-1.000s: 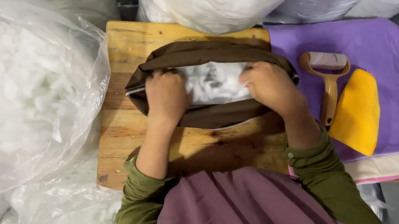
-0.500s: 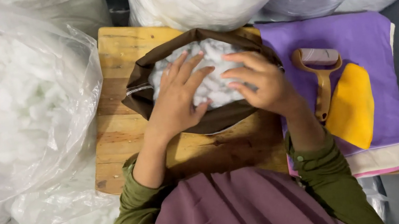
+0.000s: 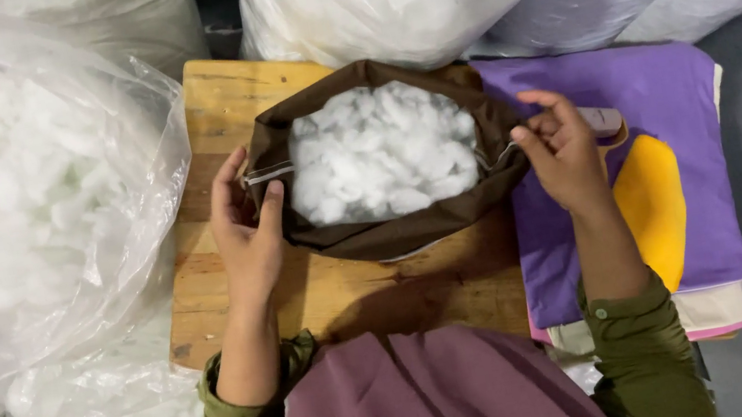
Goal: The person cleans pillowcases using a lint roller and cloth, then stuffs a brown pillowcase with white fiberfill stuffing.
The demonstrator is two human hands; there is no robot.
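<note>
We hold our hands well apart, one at each end of the brown fabric cover [image 3: 394, 231], which lies between them on the wooden board [image 3: 214, 94]. Our left hand [image 3: 245, 228] pinches the cover's zipper edge; our right hand [image 3: 562, 151] pinches the opposite rim. White stuffing [image 3: 382, 152] fills the open cover between our hands. Just beyond our right hand lies purple cloth [image 3: 670, 92] with a yellow piece [image 3: 653, 203] on it. A clear bag of stuffing [image 3: 23, 204] sits beside our left hand.
</note>
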